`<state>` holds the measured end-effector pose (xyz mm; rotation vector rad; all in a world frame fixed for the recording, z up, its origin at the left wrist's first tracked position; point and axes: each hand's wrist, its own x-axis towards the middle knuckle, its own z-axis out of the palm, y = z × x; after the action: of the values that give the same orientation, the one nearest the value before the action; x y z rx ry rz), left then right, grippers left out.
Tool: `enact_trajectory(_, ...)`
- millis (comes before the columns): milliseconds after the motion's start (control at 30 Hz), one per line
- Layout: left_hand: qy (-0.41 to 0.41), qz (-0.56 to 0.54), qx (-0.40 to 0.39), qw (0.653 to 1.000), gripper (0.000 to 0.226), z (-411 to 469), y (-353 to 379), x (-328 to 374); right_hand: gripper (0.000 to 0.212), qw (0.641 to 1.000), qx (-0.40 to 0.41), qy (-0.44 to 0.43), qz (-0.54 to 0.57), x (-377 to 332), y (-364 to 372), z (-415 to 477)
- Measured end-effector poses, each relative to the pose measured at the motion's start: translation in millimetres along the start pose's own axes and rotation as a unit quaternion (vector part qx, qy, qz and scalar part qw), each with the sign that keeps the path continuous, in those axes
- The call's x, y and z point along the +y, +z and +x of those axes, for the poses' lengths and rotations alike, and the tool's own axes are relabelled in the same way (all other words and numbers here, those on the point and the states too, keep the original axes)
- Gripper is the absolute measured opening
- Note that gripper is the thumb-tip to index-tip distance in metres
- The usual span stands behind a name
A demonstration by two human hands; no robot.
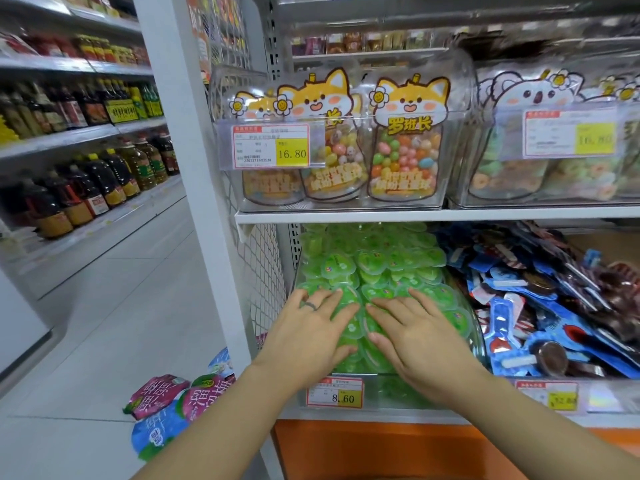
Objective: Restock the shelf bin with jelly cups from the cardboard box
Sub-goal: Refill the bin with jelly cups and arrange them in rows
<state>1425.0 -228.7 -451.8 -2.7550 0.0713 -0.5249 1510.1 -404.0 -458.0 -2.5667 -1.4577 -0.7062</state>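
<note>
Two hands, left hand [308, 336] and right hand [415, 337], spread flat on heaped green heart-shaped jelly cups [374, 265] in clear plastic shelf bin [381, 393]; levelling, likely; next needs the unseen cardboard box

Shelf [363, 415]: jelly-cup bin [386, 393]; snack bin [609, 393] beside, prob.

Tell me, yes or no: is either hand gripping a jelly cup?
No; the left hand and right hand press flat, fingers straight, on the jelly cups.

A shop aisle: price tags [271, 146] front clear bins of sweets, and bottled oils [86, 188] line nearby shelves.
</note>
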Motion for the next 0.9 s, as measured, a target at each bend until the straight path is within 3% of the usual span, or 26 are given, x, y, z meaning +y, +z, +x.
enact_trajectory(233,-0.001,-0.005,-0.003,1.0,0.071,-2,-4,1,0.065,1.0,0.019,0.002,0.014,5,-21,-12)
enact_trajectory(433,0.001,-0.005,0.002,1.0,0.072,-1,-3,2,0.054,0.999,-0.019,0.008,-0.035,12,-7,-32)
enact_trajectory(667,0.009,0.027,0.016,0.999,0.067,-2,0,2,0.047,0.998,0.014,0.006,-0.06,12,2,-26)
enact_trajectory(900,-0.002,0.022,0.025,0.999,0.07,-2,-1,4,0.054,0.999,0.004,0.011,-0.052,12,0,-29)
